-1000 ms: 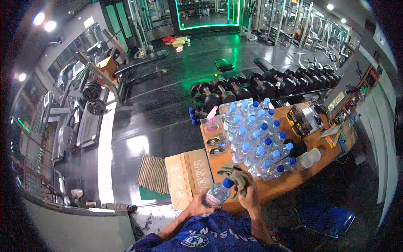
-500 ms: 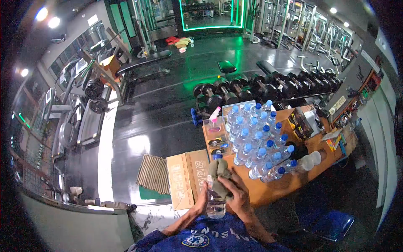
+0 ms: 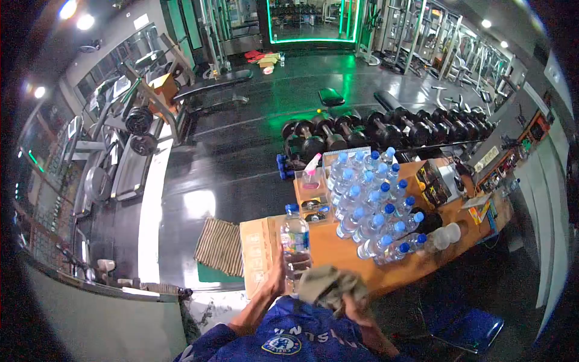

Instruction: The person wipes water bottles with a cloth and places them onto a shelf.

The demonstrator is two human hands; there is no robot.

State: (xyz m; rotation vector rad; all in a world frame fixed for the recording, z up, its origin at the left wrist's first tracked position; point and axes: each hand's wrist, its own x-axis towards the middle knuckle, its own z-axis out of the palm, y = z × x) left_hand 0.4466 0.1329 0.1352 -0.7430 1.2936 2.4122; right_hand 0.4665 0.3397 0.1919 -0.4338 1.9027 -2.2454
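Note:
A clear plastic water bottle [image 3: 295, 238] with a blue cap stands upright in front of my chest. My left hand [image 3: 278, 279] is closed around its left side, the fingers partly hidden behind it. Lower and to the right, my right hand [image 3: 354, 306] grips a crumpled olive-grey cloth [image 3: 330, 286], which is blurred by motion. The cloth hangs beside the bottle's base; whether it touches cannot be made out. Just beyond, rows of similar blue-capped bottles [image 3: 375, 208] stand on the wooden table [image 3: 325, 241].
A cardboard box [image 3: 256, 250] sits left of the table beside a folded striped cloth [image 3: 219, 247]. On the table are a pink-topped spray bottle [image 3: 312, 169], white cups [image 3: 449, 233] and dark boxes [image 3: 431, 187]. A dumbbell rack [image 3: 398, 130] runs behind; a blue chair [image 3: 470, 329] is at right.
My right hand has drawn the cloth off the bottle's upper part, down and to the right. The bottle has shifted slightly up and left in my left hand, and its label now shows.

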